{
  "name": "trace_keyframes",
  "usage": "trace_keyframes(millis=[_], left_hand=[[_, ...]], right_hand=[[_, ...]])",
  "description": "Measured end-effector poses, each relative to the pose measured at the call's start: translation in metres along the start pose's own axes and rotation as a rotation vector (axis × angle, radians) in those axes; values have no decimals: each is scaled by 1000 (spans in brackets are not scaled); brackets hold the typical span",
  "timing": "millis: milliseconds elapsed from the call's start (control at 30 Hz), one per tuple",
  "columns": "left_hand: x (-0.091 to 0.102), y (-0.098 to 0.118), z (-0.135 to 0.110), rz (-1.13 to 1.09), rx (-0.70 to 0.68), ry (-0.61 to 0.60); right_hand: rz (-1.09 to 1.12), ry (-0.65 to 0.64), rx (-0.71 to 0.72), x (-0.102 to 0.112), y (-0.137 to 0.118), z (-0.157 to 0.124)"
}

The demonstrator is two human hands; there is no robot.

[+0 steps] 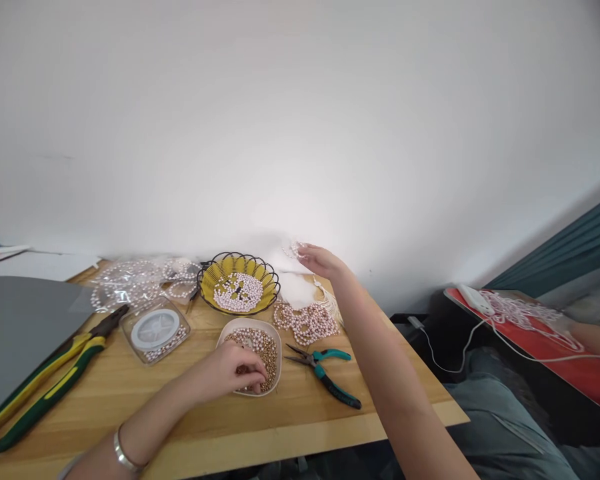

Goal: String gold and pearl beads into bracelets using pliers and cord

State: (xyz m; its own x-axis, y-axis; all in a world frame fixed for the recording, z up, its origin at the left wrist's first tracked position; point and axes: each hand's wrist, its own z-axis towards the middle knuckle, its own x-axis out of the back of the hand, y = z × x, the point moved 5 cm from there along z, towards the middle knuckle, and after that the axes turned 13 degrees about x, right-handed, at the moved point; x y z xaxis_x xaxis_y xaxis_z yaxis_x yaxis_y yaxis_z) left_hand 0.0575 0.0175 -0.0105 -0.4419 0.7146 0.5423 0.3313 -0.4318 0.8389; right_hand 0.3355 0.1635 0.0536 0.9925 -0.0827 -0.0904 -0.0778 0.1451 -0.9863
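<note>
My left hand (236,368) is over a small pale dish (279,363) of gold and pink beads (266,353). Its fingers are curled together, and whatever is between them is too small to make out. Near the wall, my right hand (323,260) is stretched up and away, its fingers closed at one end of a strand of pale beads (294,249). Below that hand lie looped pink pearl strands (310,323) and a cream tassel (329,300). A yellow basket with a black wire rim (219,265) holds loose pale pink beads (240,293).
Teal-handled pliers (316,362) lie right of the dish. Larger green-and-yellow pliers (75,360) rest at left, by a clear box (156,330) with a white spool. Bagged bead strands (130,283) lie behind. A red-topped surface (560,370) at right carries cords and a power strip (475,300).
</note>
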Motion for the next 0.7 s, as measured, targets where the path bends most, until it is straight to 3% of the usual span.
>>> trace_keyframes(millis=[267,333,400,467,533,633,700], left_hand=[[0,0,0,-8,-11,25],[0,2,-1,-15,-15,15],[-1,4,-2,-23,-16,0],[-1,5,-2,-32,-15,-7],[-2,5,-2,-36,-14,-3],[-2,4,-1,-28,-15,4],[-2,3,-1,-17,-15,9]], right_hand=[[-18,-314,0,-195,12,33],[-78,-342,30,-234,18,40],[-170,-340,74,-259,24,46],[-283,-311,132,-270,29,49],[-396,-272,194,-268,32,49],[-526,-238,280,-243,30,43],[-590,-217,333,-211,23,38]])
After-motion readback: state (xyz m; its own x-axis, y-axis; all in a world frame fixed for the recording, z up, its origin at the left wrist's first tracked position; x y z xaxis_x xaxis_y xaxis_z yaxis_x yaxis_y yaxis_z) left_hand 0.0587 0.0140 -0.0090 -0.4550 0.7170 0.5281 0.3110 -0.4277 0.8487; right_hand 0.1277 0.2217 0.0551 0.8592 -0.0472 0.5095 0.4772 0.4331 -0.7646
